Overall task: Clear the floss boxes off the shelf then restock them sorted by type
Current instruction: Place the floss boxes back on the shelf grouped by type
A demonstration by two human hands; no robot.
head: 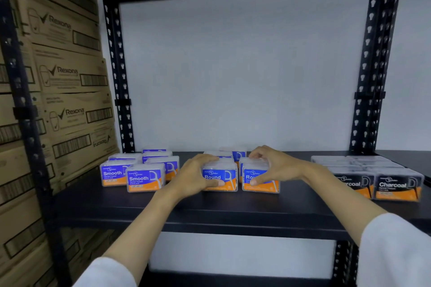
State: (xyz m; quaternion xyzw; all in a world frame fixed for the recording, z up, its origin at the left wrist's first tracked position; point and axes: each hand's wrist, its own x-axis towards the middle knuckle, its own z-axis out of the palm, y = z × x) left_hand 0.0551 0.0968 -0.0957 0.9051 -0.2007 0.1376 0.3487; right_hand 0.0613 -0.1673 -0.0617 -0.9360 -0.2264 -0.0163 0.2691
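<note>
While both hands curl around front Round boxes, left hand (198,175) on one (220,177), right hand (272,165) on its neighbour (261,178), nudge them flush, keeping Smooth boxes (140,173) and Charcoal boxes (382,182) apart

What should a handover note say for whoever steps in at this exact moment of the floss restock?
Hands: left hand grips the front-left Round box; right hand grips the front-right Round box. Both boxes sit on the shelf.
Layout: Smooth boxes grouped at left, Round boxes in the middle with more behind, Charcoal boxes at right.
Done: the boxes on the shelf appear sorted into three groups by type.
Left: probably squaring up the two front Round boxes. Whether more stock waits out of view cannot be told.
</note>
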